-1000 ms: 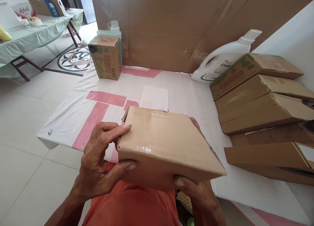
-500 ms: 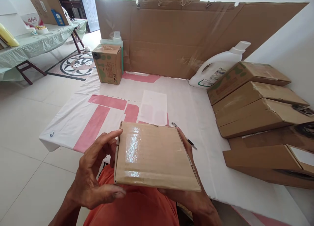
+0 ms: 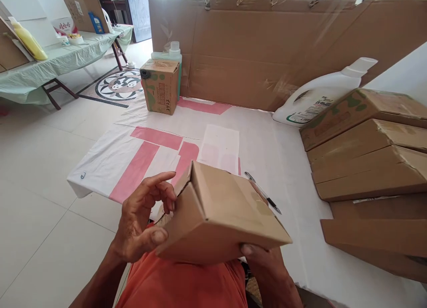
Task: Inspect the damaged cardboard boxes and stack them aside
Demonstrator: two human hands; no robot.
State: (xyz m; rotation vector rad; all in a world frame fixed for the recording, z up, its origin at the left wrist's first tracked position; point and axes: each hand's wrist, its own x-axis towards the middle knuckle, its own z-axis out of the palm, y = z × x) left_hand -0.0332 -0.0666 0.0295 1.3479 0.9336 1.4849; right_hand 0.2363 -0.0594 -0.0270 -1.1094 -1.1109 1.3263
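A brown cardboard box [image 3: 227, 201] is held tilted over the near edge of the table, its left end and a slightly gapping flap edge facing my left hand. My right hand [image 3: 267, 263] grips it from below and the right side, thumb on the lower front edge; its other fingers are mostly hidden behind the box. My left hand [image 3: 143, 219] is at the box's left end with fingers apart and partly curled; whether the fingertips touch the cardboard I cannot tell. A pen [image 3: 263, 192] lies on the table just right of the box.
Several cardboard boxes [image 3: 353, 165] are stacked at the right, beside a white jug [image 3: 320, 94]. A small printed box [image 3: 162, 87] stands before a greenish bottle [image 3: 175, 54] at the back left. A tall cardboard panel [image 3: 240, 50] closes the back. A white paper [image 3: 218, 143] lies mid-table.
The box has turned and tipped, so its left end and front side now show instead of mainly its taped top. My right thumb has come into view on its front edge.
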